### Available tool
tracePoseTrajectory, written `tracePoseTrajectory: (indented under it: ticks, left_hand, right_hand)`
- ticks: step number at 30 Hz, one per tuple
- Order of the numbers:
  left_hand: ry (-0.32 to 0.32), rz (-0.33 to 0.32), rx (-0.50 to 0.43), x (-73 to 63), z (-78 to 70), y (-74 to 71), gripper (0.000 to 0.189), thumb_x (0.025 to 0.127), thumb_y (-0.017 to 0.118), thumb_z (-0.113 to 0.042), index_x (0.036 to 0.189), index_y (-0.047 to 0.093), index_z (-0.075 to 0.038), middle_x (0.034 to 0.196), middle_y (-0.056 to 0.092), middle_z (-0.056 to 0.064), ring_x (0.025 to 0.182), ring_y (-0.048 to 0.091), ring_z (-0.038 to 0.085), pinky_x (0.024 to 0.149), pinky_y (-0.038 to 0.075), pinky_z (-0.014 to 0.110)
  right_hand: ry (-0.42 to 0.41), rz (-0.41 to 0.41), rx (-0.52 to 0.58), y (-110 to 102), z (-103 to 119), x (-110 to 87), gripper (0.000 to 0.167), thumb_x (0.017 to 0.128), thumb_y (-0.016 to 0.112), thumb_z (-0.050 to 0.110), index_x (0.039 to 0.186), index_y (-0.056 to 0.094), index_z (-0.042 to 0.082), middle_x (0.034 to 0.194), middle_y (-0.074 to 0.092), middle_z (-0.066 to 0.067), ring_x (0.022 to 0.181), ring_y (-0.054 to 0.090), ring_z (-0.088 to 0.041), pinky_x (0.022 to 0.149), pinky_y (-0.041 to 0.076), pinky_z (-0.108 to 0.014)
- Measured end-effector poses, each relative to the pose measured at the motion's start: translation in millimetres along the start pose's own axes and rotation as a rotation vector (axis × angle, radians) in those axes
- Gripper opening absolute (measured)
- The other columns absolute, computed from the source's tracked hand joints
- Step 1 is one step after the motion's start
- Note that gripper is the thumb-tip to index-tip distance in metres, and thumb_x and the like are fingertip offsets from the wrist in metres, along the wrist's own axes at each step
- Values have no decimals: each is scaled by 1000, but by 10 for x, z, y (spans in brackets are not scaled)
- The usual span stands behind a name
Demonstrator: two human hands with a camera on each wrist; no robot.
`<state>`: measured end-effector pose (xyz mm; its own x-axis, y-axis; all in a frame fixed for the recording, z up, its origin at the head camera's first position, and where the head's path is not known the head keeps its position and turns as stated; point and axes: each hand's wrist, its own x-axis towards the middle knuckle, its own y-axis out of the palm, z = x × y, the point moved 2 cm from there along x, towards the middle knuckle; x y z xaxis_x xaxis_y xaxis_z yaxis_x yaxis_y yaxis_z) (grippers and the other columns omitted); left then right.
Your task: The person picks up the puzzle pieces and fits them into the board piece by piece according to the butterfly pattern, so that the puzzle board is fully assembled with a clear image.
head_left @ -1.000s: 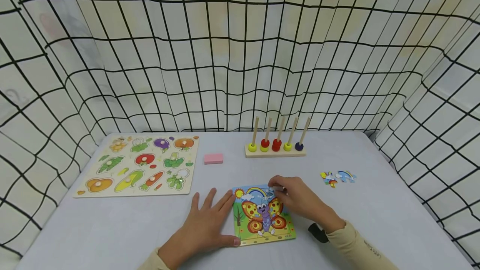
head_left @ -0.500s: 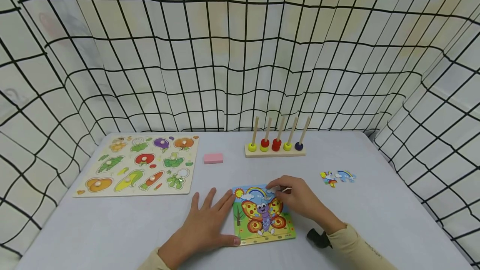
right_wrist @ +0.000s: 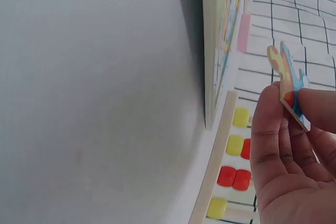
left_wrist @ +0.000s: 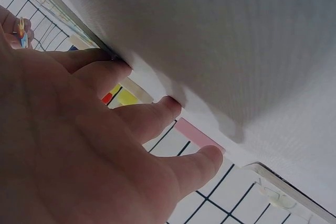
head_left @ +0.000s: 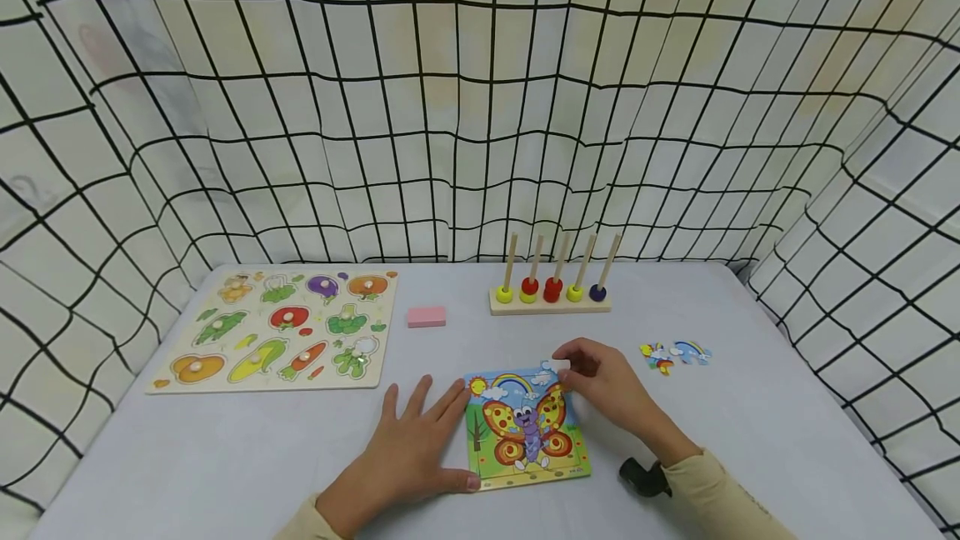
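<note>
A square butterfly jigsaw puzzle [head_left: 525, 427] lies on the white table. My left hand [head_left: 412, 448] rests flat beside it with fingers spread, the thumb and index finger touching its left edge. At the upper right corner, my right hand [head_left: 611, 382] pinches a puzzle piece [head_left: 557, 365] between thumb and fingers. In the right wrist view this puzzle piece [right_wrist: 291, 85] shows blue on one side of its face and yellow-orange on the other, held clear of the table. The left wrist view shows my left hand's fingers [left_wrist: 152, 119] against the tabletop.
Two loose puzzle pieces [head_left: 675, 355] lie to the right. A vegetable peg puzzle [head_left: 258, 382] occupies the left. Behind are a pink block [head_left: 427, 317] and a bead stacker [head_left: 551, 309] with upright rods. A black object [head_left: 645, 477] sits by the right sleeve. Black netting surrounds the table.
My right hand has shifted slightly right and up from the puzzle's upper right corner, and the piece it pinches now shows more. The left hand and the puzzle have stayed put.
</note>
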<state>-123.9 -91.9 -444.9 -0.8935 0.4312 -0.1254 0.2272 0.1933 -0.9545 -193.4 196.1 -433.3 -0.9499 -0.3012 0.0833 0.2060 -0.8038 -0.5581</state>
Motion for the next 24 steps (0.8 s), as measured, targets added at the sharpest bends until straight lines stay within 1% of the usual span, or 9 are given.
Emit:
tracePoseTrajectory:
  ticks: [5,9,12,18,21,24]
  left_hand:
    - [0,1,-4,0,-5,-19,115,79,78,-78,165,42,-12,172,37,5,155,27,50,115,11,83]
    - [2,1,-17,-10,-10,-24,115,79,79,-77,165,42,-11,172,37,5,155,27,50,115,12,83]
    - [1,2,-25,1,-6,-15,115,79,79,-77,165,42,-11,172,37,5,155,27,51,115,13,83]
    - [-15,27,-44,22,5,20,115,79,79,-77,166,41,-12,172,36,5,155,26,51,112,18,85]
    - [-17,31,-47,20,1,11,115,79,79,-77,165,41,-11,172,36,5,155,26,52,111,18,86]
    - [-20,31,-46,21,0,-9,115,79,80,-76,166,41,-11,173,36,5,155,26,51,111,18,86]
  right_hand:
    - [22,-29,26,-115,-41,-1,20,101,74,6,120,71,5,102,70,-4,89,65,-21,79,56,-27]
    - [47,-38,69,-211,-112,-28,21,102,73,5,122,70,4,98,69,-7,85,67,-23,76,57,-30]
    - [61,-50,99,-306,-171,-62,23,102,72,6,124,69,2,99,68,-10,83,69,-24,76,59,-32]
    - [86,-91,112,-507,-320,-150,25,104,70,8,128,68,0,107,69,-15,84,71,-25,79,62,-31]
    - [96,-121,115,-612,-391,-186,25,104,70,6,129,69,0,109,69,-18,84,73,-25,80,62,-31]
    - [101,-154,110,-719,-444,-214,26,104,70,7,129,69,-1,108,69,-18,84,74,-24,80,62,-31]
